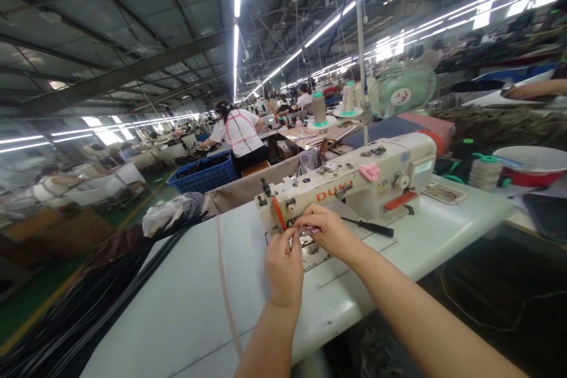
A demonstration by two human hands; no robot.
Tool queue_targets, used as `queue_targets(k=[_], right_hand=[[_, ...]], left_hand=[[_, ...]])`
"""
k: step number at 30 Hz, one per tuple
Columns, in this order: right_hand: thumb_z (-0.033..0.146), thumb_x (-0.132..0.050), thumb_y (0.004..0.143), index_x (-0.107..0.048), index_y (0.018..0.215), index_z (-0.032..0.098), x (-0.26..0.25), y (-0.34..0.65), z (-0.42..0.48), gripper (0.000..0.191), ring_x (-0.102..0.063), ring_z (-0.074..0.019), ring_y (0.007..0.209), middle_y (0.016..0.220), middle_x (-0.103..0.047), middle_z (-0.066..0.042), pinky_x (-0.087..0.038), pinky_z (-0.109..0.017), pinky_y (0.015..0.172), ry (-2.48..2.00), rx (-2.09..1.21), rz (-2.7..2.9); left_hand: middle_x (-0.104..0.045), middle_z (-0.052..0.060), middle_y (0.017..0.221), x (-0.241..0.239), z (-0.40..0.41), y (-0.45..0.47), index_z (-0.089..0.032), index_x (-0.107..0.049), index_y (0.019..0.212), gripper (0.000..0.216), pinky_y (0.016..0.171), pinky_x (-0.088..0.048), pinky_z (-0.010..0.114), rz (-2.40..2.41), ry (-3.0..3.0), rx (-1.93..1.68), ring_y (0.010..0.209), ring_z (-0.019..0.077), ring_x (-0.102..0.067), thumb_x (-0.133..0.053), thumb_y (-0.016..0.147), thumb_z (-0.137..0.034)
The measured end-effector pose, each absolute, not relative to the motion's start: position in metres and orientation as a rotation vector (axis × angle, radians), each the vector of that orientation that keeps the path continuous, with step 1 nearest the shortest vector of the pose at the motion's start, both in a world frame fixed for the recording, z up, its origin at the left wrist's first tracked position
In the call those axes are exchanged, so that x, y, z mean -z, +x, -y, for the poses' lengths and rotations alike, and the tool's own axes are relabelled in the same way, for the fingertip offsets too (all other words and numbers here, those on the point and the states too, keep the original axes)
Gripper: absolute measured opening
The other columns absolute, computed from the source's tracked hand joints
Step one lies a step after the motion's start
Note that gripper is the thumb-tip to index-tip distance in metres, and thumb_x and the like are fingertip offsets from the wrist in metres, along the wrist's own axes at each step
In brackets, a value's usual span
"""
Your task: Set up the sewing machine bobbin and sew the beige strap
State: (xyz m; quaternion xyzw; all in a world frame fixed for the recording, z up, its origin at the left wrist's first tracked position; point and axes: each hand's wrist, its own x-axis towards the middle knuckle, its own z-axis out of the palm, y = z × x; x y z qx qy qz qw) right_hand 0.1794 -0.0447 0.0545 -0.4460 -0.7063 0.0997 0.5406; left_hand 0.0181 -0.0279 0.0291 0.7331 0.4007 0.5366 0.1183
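Observation:
A cream industrial sewing machine point(354, 183) stands on a white work table point(186, 301). Both my hands reach to its needle end. My left hand point(283, 266) is pinched closed just below the needle area; what it holds is too small to make out. My right hand point(325, 230) is closed in a pinch beside it, fingertips at the presser foot, holding something small and pale that I cannot name. The two hands nearly touch. A thin beige strap point(225, 289) lies along the table toward me.
Black straps point(88, 307) pile at the table's left edge beside a plastic bag point(170, 212). Thread cones point(319, 109) and a green fan point(402, 90) stand behind the machine. A person in white point(239, 133) works ahead near a blue crate point(204, 174). Bowls point(531, 159) sit right.

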Motion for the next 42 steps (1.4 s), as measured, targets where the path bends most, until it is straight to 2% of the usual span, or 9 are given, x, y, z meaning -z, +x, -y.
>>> queue_targets(k=[11, 16, 20, 23, 27, 33, 42], right_hand=[[0.003, -0.058, 0.088, -0.071, 0.097, 0.021, -0.065, 0.189, 0.049, 0.023, -0.061, -0.0148, 0.082, 0.095, -0.063, -0.003, -0.045, -0.024, 0.074, -1.195, -0.109, 1.916], [0.003, -0.058, 0.089, -0.064, 0.098, 0.022, -0.064, 0.181, 0.054, 0.022, -0.059, -0.0153, 0.082, 0.097, -0.062, -0.002, -0.042, -0.024, 0.074, -1.336, 0.067, 1.907], [0.006, -0.06, 0.088, -0.061, 0.097, 0.022, -0.064, 0.176, 0.057, 0.018, -0.056, -0.0162, 0.08, 0.096, -0.059, -0.002, -0.04, -0.026, 0.072, -1.467, 0.225, 1.902], [0.009, -0.063, 0.089, -0.061, 0.097, 0.021, -0.065, 0.176, 0.058, 0.015, -0.055, -0.0168, 0.081, 0.096, -0.059, -0.003, -0.039, -0.027, 0.071, -1.521, 0.302, 1.922], [0.007, -0.063, 0.089, -0.062, 0.095, 0.021, -0.063, 0.175, 0.059, 0.015, -0.055, -0.0163, 0.078, 0.094, -0.062, -0.003, -0.036, -0.029, 0.068, -1.553, 0.406, 1.911], [0.01, -0.061, 0.089, -0.065, 0.096, 0.022, -0.057, 0.169, 0.057, 0.014, -0.056, -0.0164, 0.074, 0.091, -0.066, -0.004, -0.034, -0.031, 0.064, -1.607, 0.54, 1.8], [0.011, -0.06, 0.093, -0.068, 0.095, 0.021, -0.054, 0.165, 0.057, 0.013, -0.055, -0.0169, 0.073, 0.084, -0.067, -0.003, -0.033, -0.031, 0.066, -1.555, 0.621, 1.825]], left_hand=[[-0.065, 0.003, 0.084, -0.026, 0.021, 0.017, -0.018, -0.07, 0.105, 0.013, 0.077, -0.046, 0.03, -1.096, 2.513, -1.693, 0.079, 0.0188, -0.061, -0.06, 0.1, -0.014], [-0.069, 0.004, 0.088, -0.027, 0.022, 0.014, -0.019, -0.07, 0.107, 0.016, 0.076, -0.047, 0.03, -1.084, 2.552, -1.715, 0.082, 0.0198, -0.064, -0.058, 0.1, -0.012], [-0.07, 0.004, 0.088, -0.025, 0.028, 0.007, -0.019, -0.07, 0.11, 0.018, 0.078, -0.049, 0.03, -1.081, 2.425, -1.647, 0.081, 0.0188, -0.064, -0.055, 0.102, -0.018], [-0.063, 0.0, 0.076, -0.025, 0.034, 0.001, -0.02, -0.07, 0.108, 0.018, 0.069, -0.046, 0.028, -1.182, 2.21, -1.591, 0.067, 0.0156, -0.058, -0.054, 0.101, -0.025], [-0.045, -0.007, 0.06, -0.027, 0.041, -0.007, -0.022, -0.066, 0.105, 0.019, 0.058, -0.038, 0.025, -1.272, 1.985, -1.446, 0.054, 0.0135, -0.048, -0.052, 0.1, -0.033], [-0.035, -0.009, 0.058, -0.029, 0.047, -0.019, -0.021, -0.064, 0.105, 0.025, 0.055, -0.033, 0.026, -1.348, 1.87, -1.356, 0.051, 0.0147, -0.042, -0.051, 0.097, -0.041], [-0.029, -0.011, 0.057, -0.004, 0.049, -0.044, -0.023, -0.058, 0.104, 0.02, 0.059, -0.032, 0.025, -1.486, 1.851, -1.2, 0.052, 0.015, -0.041, -0.053, 0.085, -0.022]])
